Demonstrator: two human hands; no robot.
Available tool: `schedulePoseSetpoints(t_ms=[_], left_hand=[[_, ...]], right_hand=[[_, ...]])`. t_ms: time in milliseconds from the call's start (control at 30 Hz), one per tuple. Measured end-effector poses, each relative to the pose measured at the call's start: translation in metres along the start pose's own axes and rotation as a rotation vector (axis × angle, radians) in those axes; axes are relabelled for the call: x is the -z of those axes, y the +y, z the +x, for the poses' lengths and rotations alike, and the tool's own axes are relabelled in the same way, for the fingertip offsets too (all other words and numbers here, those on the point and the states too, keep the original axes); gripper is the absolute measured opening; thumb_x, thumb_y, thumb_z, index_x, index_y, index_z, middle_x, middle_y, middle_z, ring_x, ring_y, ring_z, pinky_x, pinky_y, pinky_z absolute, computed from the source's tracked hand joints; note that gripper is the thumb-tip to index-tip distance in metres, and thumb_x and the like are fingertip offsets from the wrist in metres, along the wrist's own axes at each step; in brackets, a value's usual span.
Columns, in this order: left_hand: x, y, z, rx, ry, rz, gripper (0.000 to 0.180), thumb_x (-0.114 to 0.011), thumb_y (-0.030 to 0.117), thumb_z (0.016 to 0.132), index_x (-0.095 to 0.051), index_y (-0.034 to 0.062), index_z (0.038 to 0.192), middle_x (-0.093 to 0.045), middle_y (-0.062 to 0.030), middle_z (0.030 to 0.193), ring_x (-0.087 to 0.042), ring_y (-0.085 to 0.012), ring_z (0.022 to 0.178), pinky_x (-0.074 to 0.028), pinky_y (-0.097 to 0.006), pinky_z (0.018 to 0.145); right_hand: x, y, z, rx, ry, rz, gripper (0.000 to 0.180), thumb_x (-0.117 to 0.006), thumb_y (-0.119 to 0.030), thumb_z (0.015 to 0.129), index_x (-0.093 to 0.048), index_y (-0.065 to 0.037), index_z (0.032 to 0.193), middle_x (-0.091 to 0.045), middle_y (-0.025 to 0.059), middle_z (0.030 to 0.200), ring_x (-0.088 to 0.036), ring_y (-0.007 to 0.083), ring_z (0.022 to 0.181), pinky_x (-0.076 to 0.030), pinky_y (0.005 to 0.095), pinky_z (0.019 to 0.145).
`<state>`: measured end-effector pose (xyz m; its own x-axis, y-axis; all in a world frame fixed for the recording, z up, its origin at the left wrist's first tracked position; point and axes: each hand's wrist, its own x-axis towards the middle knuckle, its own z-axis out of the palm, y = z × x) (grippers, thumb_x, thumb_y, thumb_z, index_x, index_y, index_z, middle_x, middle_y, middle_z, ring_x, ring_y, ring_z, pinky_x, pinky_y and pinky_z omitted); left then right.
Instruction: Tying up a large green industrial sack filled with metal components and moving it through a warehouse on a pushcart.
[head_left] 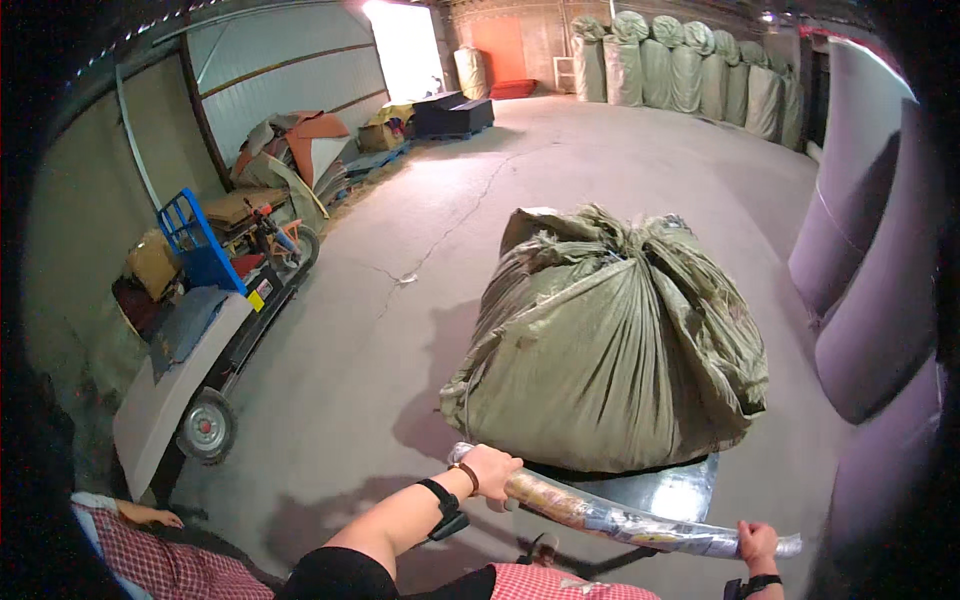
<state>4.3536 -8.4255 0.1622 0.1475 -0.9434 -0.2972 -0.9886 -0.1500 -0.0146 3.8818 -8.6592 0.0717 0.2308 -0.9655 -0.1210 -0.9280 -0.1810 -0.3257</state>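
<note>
Both of my hands are closed round the curved push handle [600,515] of a cart, which is wrapped in clear plastic and printed film. My left hand [488,470] grips it near its left end. Toward the other end, my right hand [757,542] has its fingers wrapped round the bar. Just beyond the handle, a big green woven sack [590,370], bunched and tied at the top, sits on the cart's dark, shiny platform [685,490]. The sack hides most of the platform, and its contents are out of sight.
At left stands a flatbed tricycle [205,320] with a blue rail; close on my left is another person's hand [150,515]. Large pale purple rolls [870,270] line the right side. Upright green sacks [655,75] stand along the back wall, and dark blocks [452,115] sit farther left.
</note>
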Motion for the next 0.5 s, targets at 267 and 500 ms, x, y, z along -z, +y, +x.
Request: schedulePoseSetpoints(t_ms=[267,500], left_hand=[[-0.004,-0.026,0.018,0.021,-0.058,-0.015,0.038,-0.065,0.03,0.055,-0.054,0.0111,0.086,-0.061,-0.0093,0.078,-0.059,-0.0274,0.074,-0.047,-0.039,0.063],[0.026,-0.026,0.033,-0.065,-0.023,0.044,0.039,-0.063,0.041,0.059,-0.055,0.0098,0.08,-0.061,-0.0112,0.072,-0.06,-0.0289,0.068,-0.048,-0.04,0.059]], right_hand=[[-0.036,-0.009,0.015,-0.015,0.021,-0.03,0.044,-0.05,-0.045,0.072,-0.064,-0.003,0.066,-0.057,0.0197,0.063,-0.057,0.0358,0.065,-0.044,0.0431,0.064],[0.002,-0.021,-0.016,-0.099,-0.033,-0.092,0.044,-0.048,-0.046,0.074,-0.065,-0.007,0.067,-0.059,0.0151,0.062,-0.058,0.0322,0.064,-0.045,0.0409,0.062]])
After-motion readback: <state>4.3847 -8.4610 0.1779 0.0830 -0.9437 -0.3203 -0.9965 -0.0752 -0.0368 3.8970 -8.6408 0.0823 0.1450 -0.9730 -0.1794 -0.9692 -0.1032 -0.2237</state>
